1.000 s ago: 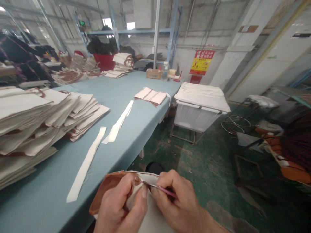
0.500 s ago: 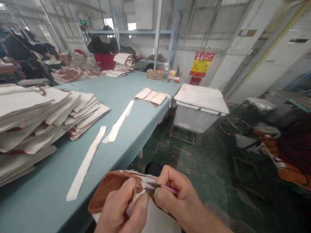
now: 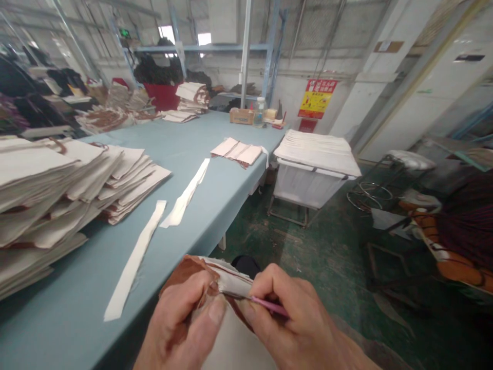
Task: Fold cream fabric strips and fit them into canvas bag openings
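A sewn piece of off-white and brown fabric (image 3: 239, 339) is held up between my hands at the table's near edge. My left hand (image 3: 185, 318) is closed, pinching the brown-and-white seam between thumb and fingers. In my right hand (image 3: 292, 313) is a slim pink-handled tool (image 3: 269, 306), its tip turned towards the seam and mostly hidden by the cloth. The fingers of that hand are closed round the handle and sit against the fabric's edge. Two off-white cloth strips (image 3: 136, 257) lie on the blue table (image 3: 185, 270) beyond my left hand.
Tall stacks of cloth pieces (image 3: 73, 195) fill the table's left side. A folded piece (image 3: 236, 151) lies near the right edge. Farther back are a cardboard box (image 3: 241, 116) and a bottle (image 3: 260, 110). A white bin (image 3: 300, 187) piled with cloth stands right of the table.
The fabric has turned in my hands, and its brown part is now more covered by my left hand. The tool's grey metal blade, visible before, is now hidden. The view has shifted slightly.
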`<state>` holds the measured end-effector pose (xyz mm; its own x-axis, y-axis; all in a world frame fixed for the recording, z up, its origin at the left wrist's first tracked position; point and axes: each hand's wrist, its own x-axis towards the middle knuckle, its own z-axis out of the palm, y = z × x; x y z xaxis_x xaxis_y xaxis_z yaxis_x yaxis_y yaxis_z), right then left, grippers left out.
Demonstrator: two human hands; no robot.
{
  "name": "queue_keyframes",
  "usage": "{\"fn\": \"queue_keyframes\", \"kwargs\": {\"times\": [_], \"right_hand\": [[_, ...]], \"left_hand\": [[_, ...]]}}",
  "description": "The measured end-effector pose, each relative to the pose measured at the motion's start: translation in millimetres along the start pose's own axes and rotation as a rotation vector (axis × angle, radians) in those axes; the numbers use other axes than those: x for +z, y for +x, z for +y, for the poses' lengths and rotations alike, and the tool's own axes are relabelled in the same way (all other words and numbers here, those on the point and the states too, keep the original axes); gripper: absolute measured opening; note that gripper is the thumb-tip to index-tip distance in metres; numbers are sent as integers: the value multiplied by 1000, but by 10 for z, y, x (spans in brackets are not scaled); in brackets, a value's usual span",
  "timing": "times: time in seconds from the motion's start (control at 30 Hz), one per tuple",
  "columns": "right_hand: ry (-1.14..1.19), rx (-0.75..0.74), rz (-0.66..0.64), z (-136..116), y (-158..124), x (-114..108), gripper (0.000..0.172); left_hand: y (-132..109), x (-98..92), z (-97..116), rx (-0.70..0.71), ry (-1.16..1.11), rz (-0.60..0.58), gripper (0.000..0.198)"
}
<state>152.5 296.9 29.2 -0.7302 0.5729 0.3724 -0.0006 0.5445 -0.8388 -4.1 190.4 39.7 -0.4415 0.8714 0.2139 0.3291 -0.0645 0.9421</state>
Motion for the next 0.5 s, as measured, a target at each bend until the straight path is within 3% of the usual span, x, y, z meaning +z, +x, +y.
{"fn": "queue_keyframes", "kwargs": {"times": [0.1,0.27,0.5], "right_hand": [[-100,-68,20,-48,40,-53,17],[-196,-30,-28,-107,131,-173,18],[-433,-77,-106,-274,251,-430,18]], "left_hand": [[20,-45,-20,49,87,-54,32],[72,-93,-68,85,266,-146,35],[127,44,-42,103,318,-206,39]]}}
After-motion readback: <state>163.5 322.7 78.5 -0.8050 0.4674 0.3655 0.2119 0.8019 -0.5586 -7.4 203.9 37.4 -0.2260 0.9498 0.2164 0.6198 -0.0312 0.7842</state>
